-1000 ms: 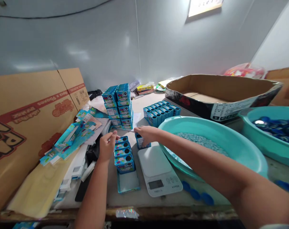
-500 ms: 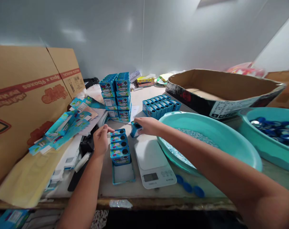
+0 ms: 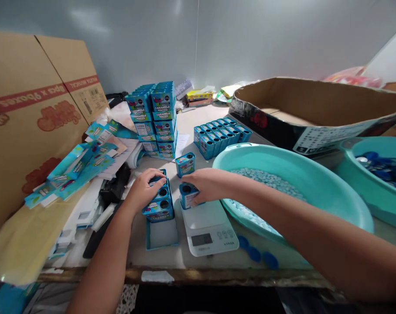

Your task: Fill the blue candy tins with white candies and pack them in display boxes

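Note:
My right hand [image 3: 207, 185] grips a small blue candy box [image 3: 186, 196] with a dark round hole in its top, at the back edge of the white kitchen scale [image 3: 203, 218]. Just behind it another small candy box [image 3: 185, 165] stands upright on the table. To the left, my left hand [image 3: 145, 188] has its fingers and thumb closed over the rear of a row of the same boxes [image 3: 160, 209]. That row sits in a shallow blue tray [image 3: 162, 247], whose front part shows its pale floor. The hand partly hides the rear boxes.
A turquoise basin [image 3: 342, 205] of light-blue candies stands right of the scale, beside several blue caps [image 3: 254, 254]. Farther right is a second basin [image 3: 358, 179] of dark blue caps. Stacked blue boxes [image 3: 163, 126], grouped boxes [image 3: 214, 141] and cartons [image 3: 276, 120] stand behind.
My left hand has moved onto the row's rear boxes. My right hand has come nearer, holding a box at the scale's back edge. A separate box now stands behind it. The view has tilted down.

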Available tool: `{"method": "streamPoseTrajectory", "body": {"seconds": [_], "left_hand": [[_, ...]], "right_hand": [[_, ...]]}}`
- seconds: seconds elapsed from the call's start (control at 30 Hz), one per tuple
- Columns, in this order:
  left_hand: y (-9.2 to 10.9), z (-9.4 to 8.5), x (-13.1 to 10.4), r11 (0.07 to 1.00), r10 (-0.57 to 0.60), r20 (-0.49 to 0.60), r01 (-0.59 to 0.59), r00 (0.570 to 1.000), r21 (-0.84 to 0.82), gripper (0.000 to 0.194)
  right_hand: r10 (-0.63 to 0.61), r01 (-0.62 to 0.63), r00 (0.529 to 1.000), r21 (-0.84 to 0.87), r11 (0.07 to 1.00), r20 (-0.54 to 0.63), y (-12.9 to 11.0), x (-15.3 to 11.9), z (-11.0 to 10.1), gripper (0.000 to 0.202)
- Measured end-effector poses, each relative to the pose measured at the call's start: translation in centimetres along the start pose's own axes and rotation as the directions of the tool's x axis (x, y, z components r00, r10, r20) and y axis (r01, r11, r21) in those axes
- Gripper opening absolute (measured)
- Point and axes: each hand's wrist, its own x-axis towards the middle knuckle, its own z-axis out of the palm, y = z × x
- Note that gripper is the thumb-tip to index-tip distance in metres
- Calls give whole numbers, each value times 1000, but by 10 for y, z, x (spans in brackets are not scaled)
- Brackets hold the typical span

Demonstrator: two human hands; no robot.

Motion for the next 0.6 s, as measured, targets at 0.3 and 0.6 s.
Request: {"method": "streamPoseTrajectory", "body": {"seconds": [0.3, 0.6], "left_hand": [[-7, -1, -2, 997, -46, 22, 44, 999, 66, 27], [2, -3, -3, 987, -112, 32, 107, 993, 121, 28]], "right_hand": [[558, -545, 828, 156, 824, -57, 106, -61, -44, 32], [517, -538, 778, -45, 842, 357, 84, -27, 39, 116]]}}
